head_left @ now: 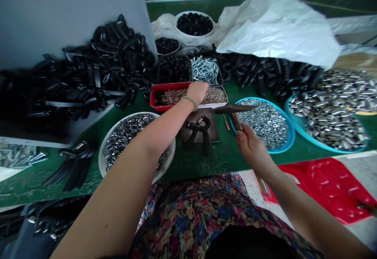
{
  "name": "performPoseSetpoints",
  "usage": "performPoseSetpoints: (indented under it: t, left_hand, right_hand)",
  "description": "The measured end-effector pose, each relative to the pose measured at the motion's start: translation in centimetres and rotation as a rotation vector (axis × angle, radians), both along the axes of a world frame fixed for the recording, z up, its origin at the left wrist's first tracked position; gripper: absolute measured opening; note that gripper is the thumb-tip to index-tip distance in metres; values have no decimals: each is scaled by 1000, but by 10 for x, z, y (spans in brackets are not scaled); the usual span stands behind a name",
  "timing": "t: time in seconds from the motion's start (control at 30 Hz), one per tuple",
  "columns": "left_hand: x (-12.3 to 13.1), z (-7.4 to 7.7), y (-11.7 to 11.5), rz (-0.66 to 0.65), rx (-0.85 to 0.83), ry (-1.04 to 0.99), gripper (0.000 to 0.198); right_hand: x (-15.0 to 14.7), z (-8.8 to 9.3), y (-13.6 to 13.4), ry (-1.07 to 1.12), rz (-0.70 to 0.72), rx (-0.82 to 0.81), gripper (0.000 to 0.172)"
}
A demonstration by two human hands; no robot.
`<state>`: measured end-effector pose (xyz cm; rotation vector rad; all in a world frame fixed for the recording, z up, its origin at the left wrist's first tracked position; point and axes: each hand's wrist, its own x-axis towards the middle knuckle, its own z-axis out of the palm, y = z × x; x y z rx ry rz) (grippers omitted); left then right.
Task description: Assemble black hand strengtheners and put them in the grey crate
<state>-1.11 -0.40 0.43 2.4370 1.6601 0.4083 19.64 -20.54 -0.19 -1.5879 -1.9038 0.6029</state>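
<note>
Roughly crosswise, the hammer head (235, 109), handle (236, 122) aslant in right-hand grip (251, 144)

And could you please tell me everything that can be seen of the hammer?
The hammer has a long, dark, metal-looking head, tapering towards its right end, and a brown handle that looks like worn wood. The right hand grips the handle. The head lies roughly level across the view, its left end by the square plate and its tapered end in front of the nuts in the blue basin. Whether the head touches anything is unclear.
</note>
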Motion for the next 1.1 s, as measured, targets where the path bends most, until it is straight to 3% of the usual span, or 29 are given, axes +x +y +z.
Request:
performPoseSetpoints:
  t: [0.1,0.2,0.3,0.37,0.5,0.63,1.0,1.1]
  left_hand:
    - [-8,5,-26,23,-16,-254,27]
    - [-23,2,-77,-30,-99,-465,23]
    - [-36,-14,-126,-48,-128,-420,21]
    - [-38,-26,-145,-59,-92,-357,21]
    - [-32,-39,-150,-89,-39,-170,26]
    - [-29,-37,-147,-86,-11,-34,30]
    - [-31,-33,-151,-140,43,97,32]
    - [-36,-32,-156,-246,38,164,31]
  right_hand:
    - [2,-3,-2,29,-58,-54,41]
    - [5,-2,-6,62,-78,-72,42]
    - [6,-3,-7,90,-91,-54,43]
    - [5,-6,-7,105,-86,-33,44]
    - [0,-8,-6,116,-62,-23,45]
    - [-2,-6,-9,118,-66,-52,44]
    - [-3,-7,-12,111,-80,-114,45]
    - [-3,-8,-13,108,-78,-113,45]
